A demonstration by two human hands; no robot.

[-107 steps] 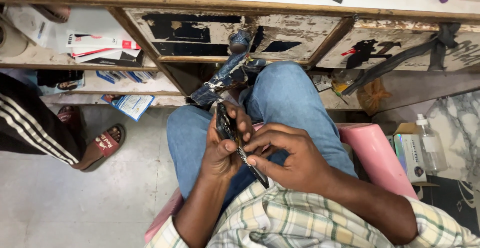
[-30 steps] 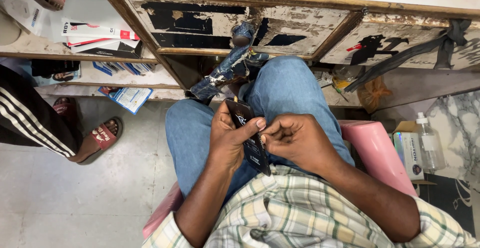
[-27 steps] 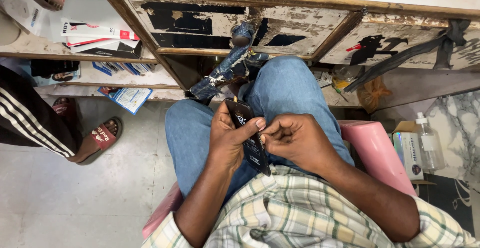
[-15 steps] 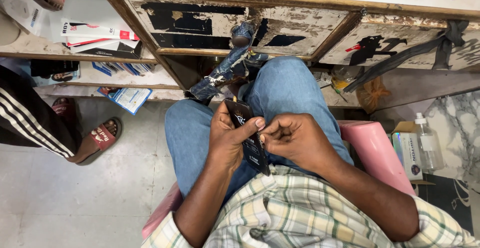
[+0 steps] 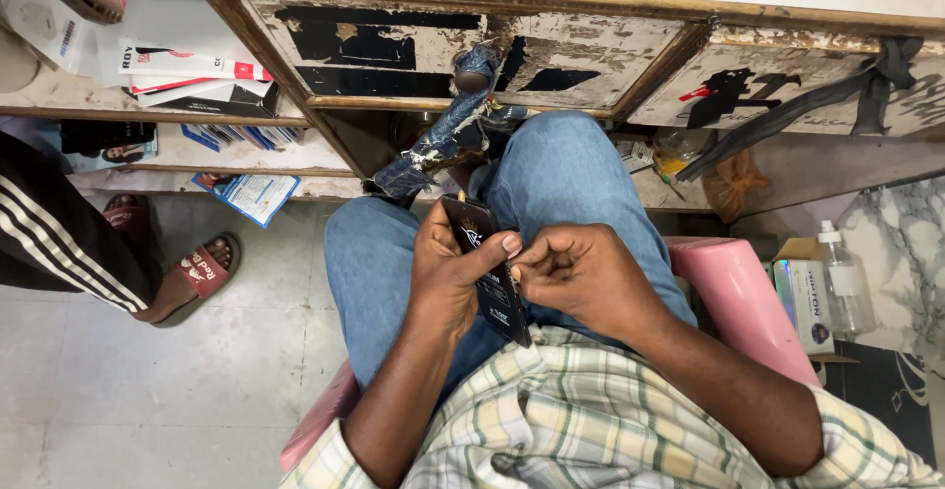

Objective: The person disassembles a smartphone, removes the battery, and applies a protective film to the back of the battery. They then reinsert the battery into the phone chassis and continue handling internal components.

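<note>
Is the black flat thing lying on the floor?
No, the black flat thing is held up over the person's lap, gripped in the left hand with the right hand pinching its edge.

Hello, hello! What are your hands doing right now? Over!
Left hand grips flat black battery over lap. Right hand pinches its edge. Nothing blocking; pink chair underneath.

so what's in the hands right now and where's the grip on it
A flat black battery-like pack. The left hand wraps its left long edge, thumb across the face; the right hand pinches at its right edge by the fingertips.
</note>
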